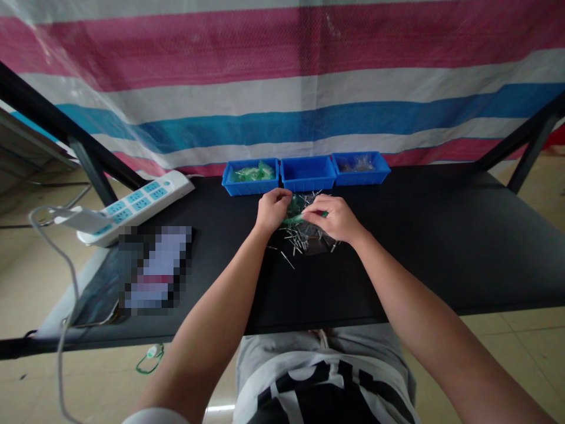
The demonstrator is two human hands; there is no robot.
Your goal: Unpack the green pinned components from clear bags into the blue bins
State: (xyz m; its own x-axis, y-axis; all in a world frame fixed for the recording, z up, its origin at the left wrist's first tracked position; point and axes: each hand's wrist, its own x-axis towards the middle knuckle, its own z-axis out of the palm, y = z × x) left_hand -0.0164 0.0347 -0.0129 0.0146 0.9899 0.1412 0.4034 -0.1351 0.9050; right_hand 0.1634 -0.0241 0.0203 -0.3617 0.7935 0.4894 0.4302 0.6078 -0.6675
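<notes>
My right grip (334,219) looks closed on the end of a soft, light green plastic strip (302,218) lying over loose, stiff metal pins (300,240) on the table (424,265), while I cannot tell whether my left grip (272,211) is closed.

- Small assembly workshop, makeshift in character
- Black steel-framed counter (419,247)
- Three blue plastic parts bins (308,174) in a row at the far edge
- White power strip (136,206)
- Striped woven tarpaulin (282,76) hung behind
- Beige tiled floor (529,347)
</notes>
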